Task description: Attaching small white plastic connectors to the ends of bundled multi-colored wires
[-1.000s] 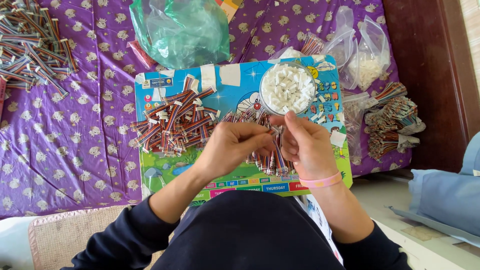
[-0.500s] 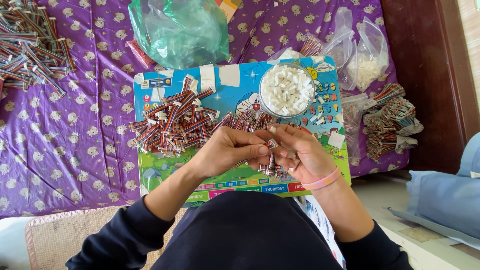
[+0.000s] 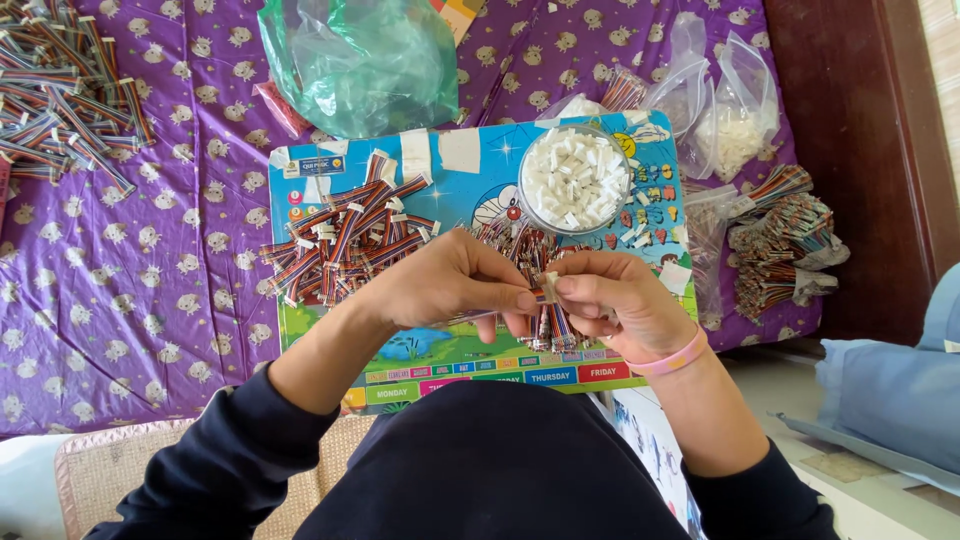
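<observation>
Both hands meet over the near half of a colourful picture board [image 3: 470, 355] that lies on a purple patterned cloth [image 3: 130, 290]. The left hand [image 3: 450, 285] and the right hand [image 3: 620, 305] pinch a small white connector [image 3: 549, 288] between thumb and fingertips, closed tight on it from either side; a short ribbon cable [image 3: 556, 325] of striped wires hangs from it toward the board's near edge. A pink wristband [image 3: 668, 358] sits on the right wrist.

Open room is scant. The board's near edge is almost under the person's dark sleeves, and its left half carries a loose heap of ribbon cables [image 3: 345, 235]. Bare cloth lies to the left of the board, up to another heap of cables [image 3: 60, 95] at the far left corner. The cloth's right edge meets a dark wooden rim [image 3: 850, 150].

At the board's far right stands a round clear bowl [image 3: 530, 215] full of white connectors. Beyond the far edge lies a crumpled green plastic bag [image 3: 365, 65], its contents unclear. To the right, clear bags [image 3: 735, 110] hold white pieces, and nearer ones hold bundled cables [image 3: 785, 245].
</observation>
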